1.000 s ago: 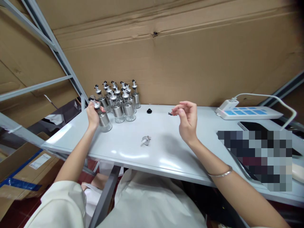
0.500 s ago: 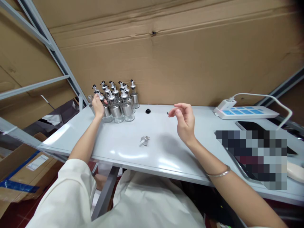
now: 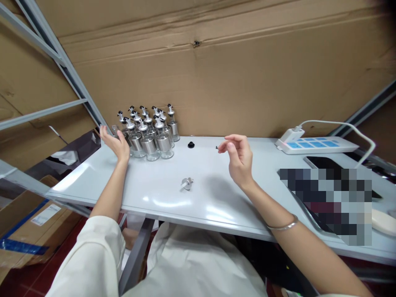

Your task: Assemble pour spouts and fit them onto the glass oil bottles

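Several glass oil bottles with steel sleeves and silver pour spouts stand upright in a cluster at the table's back left. My left hand is open at the cluster's left side, fingers spread and pointing up. Partly behind its fingers is a clear glass bottle neck with no spout showing. My right hand hovers over the table, fingers loosely curled and apart, nothing seen in them. Between my hands a loose pour spout lies on its side. Farther back sit a black stopper and a tiny dark piece near my right fingertips.
Cardboard walls off the back of the white table. A power strip with a plugged-in white charger, a phone and a blurred-out item lie on the right. Grey shelf posts rise at the left.
My left hand has let go of a bottle in the cluster and moved left, its fingers spreading. My right hand has barely moved.
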{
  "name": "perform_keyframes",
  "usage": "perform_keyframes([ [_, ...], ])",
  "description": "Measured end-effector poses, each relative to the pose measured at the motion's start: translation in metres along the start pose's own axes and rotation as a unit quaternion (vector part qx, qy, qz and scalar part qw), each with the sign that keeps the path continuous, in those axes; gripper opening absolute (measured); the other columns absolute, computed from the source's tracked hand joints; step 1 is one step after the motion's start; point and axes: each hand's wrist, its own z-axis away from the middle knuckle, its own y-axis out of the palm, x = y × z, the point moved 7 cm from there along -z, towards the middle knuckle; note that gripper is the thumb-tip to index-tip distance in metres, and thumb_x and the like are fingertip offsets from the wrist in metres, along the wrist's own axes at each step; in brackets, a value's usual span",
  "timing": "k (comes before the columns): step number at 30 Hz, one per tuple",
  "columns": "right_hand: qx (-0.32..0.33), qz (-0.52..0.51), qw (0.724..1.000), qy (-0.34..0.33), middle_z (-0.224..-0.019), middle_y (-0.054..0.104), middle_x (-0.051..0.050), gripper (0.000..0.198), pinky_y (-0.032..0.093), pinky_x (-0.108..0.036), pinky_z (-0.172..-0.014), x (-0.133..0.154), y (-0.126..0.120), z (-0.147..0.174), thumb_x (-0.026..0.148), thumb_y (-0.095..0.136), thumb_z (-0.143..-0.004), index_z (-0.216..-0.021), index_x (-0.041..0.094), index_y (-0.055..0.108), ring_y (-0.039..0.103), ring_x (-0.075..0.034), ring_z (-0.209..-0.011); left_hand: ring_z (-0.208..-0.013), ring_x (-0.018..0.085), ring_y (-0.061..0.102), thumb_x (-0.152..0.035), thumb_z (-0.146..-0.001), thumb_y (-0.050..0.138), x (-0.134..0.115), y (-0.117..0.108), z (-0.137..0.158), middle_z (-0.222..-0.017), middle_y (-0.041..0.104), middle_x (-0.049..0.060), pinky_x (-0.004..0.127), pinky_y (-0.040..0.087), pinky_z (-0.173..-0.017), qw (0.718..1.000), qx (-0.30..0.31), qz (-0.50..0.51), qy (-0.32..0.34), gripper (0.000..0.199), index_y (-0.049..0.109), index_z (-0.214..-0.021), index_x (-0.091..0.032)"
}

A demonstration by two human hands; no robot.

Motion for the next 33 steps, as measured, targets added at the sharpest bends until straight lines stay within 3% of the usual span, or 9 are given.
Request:
perform_keyframes([
  [3,0.036,0.038,0.999,0.007,-0.075,0.060,0.001,0.015,0.050,-0.032,-0.069,-0.002,0.004,0.001,0.038,0.050,-0.090,-0.095,0.024,0.052,0.060,-0.014,-0.069,-0.132,0.021,0.040,-0.024,-0.085,0.049,0.024,0.003,-0.002,-0.140,0.041,0.020,0.035,0.028,-0.112,0.996,0.049,0.014,-0.068,0.053,0.030,-0.132,-0.011],
  [6,0.080,0.092,0.993,0.006,-0.077,0.062,-0.001,0.014,0.049,-0.033,-0.068,-0.003,0.011,0.003,0.036,0.051,-0.088,-0.087,0.022,0.055,0.060,-0.015,-0.069,-0.119,0.019,0.052,-0.019,-0.084,0.048,0.032,0.010,-0.002,-0.128,0.054,0.014,0.032,0.037,-0.105,0.991,0.105,0.022,-0.080,0.044,0.038,-0.126,-0.013],
  [10,0.087,0.121,0.989,0.010,-0.077,0.063,-0.002,0.014,0.049,-0.033,-0.068,-0.003,0.013,0.001,0.035,0.050,-0.087,-0.083,0.022,0.055,0.060,-0.016,-0.068,-0.099,0.016,0.060,-0.007,-0.079,0.038,0.033,0.003,-0.004,-0.105,0.063,0.009,0.029,0.043,-0.095,0.992,0.080,0.013,-0.094,0.034,0.049,-0.111,-0.011],
  [13,0.077,0.112,0.990,0.025,-0.076,0.062,-0.002,0.013,0.050,-0.033,-0.069,-0.004,0.011,0.000,0.034,0.050,-0.086,-0.084,0.022,0.055,0.061,-0.016,-0.069,-0.094,0.016,0.059,-0.005,-0.078,0.034,0.028,-0.005,-0.006,-0.093,0.062,0.006,0.029,0.043,-0.093,0.994,0.065,0.015,-0.090,0.027,0.056,-0.090,-0.013],
  [18,0.077,0.112,0.990,0.026,-0.077,0.063,-0.002,0.011,0.050,-0.032,-0.068,-0.003,0.011,0.001,0.032,0.050,-0.085,-0.085,0.022,0.054,0.062,-0.016,-0.070,-0.082,0.014,0.054,-0.003,-0.076,0.032,0.019,-0.017,-0.003,-0.076,0.055,0.002,0.028,0.043,-0.085,0.993,0.049,0.047,-0.098,0.024,0.051,-0.067,-0.015],
  [25,0.063,0.123,0.990,0.002,-0.076,0.063,-0.002,0.009,0.049,-0.033,-0.069,0.002,0.010,0.000,0.030,0.049,-0.086,-0.085,0.022,0.054,0.061,-0.016,-0.070,-0.072,0.014,0.052,-0.010,-0.076,0.032,-0.019,-0.021,0.029,-0.068,0.052,0.001,0.025,0.042,-0.074,0.987,0.089,0.125,-0.040,0.023,0.048,-0.061,-0.017],
  [33,0.064,0.122,0.990,-0.008,-0.075,0.063,-0.001,0.008,0.049,-0.033,-0.068,0.003,0.009,0.000,0.029,0.049,-0.086,-0.086,0.022,0.054,0.061,-0.016,-0.068,-0.072,0.015,0.053,-0.016,-0.076,0.033,-0.104,0.020,0.085,-0.070,0.055,0.001,0.025,0.042,-0.070,0.938,0.232,0.259,0.003,0.023,0.052,-0.063,-0.019],
])
